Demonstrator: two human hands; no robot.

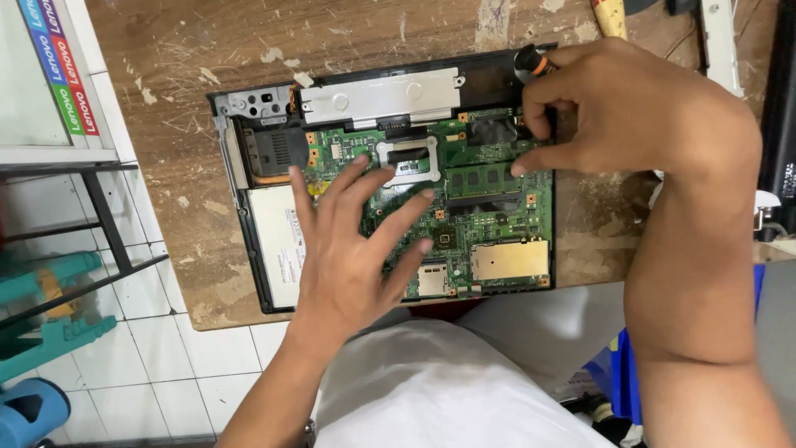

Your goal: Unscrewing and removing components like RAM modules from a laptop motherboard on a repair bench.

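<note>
Opened laptop [390, 178] lies on a worn wooden table [178, 91]; left hand [352, 241] spreads flat on its green board, right hand [630, 112] pinches a screwdriver [531, 62]; keeping it upright should prevent slipping

Small electronics repair workshop. Evidence: opened black laptop chassis with exposed green motherboard [464, 191] lying on a scarred, paint-flecked brown wooden worktable [174, 124]. White tiled floor [166, 365] underneath, black metal shelf frame [99, 216] at left, teal plastic tools [41, 307] stored beside it. Yellow-handled tool [609, 17] at table's far edge. Worn, improvised bench, not an office or home desk.
</note>
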